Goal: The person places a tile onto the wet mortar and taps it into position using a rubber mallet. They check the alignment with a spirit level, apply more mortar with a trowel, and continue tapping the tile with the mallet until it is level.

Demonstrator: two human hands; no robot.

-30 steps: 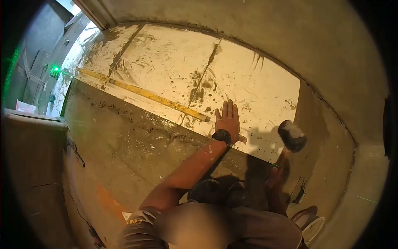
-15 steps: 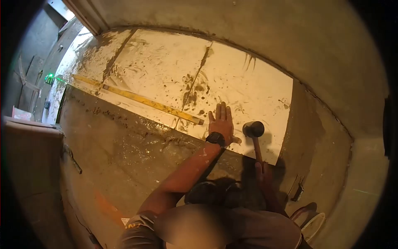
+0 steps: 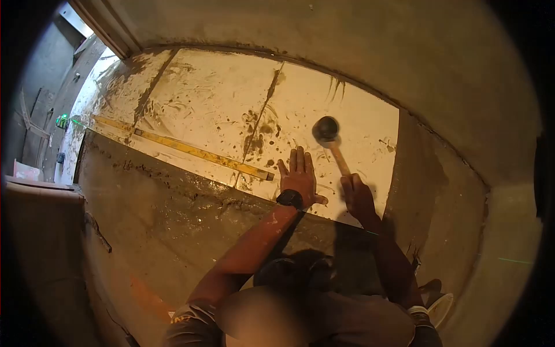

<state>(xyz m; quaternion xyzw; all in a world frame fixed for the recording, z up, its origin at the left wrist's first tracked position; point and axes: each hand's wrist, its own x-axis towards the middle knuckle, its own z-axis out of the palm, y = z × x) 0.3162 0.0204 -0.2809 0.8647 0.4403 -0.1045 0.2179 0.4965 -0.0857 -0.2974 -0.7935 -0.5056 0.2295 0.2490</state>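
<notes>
My left hand [image 3: 299,180] lies flat with fingers spread on the white floor tile [image 3: 370,130], near its front edge. A dark watch [image 3: 289,199] is on that wrist. My right hand [image 3: 358,196] is wrapped round the wooden handle of a rubber mallet [image 3: 325,128]. The mallet's black head is over the tile, forward and to the right of my left fingertips. Left of my left hand, a yellow spirit level [image 3: 196,152] lies across the neighbouring tiles. Mortar smears and spots mark the tile surfaces around the joint.
Wet grey mortar [image 3: 167,196] spreads along the front edge of the tiles. A plastered wall [image 3: 370,40] runs behind them. At the far left stands a small device with a green laser light [image 3: 62,121]. A round pale-rimmed bucket [image 3: 442,309] is at lower right.
My right hand has moved forward with the mallet, bringing its head farther up and left over the tile. My left hand stays flat on the tile; the whole view has shifted slightly.
</notes>
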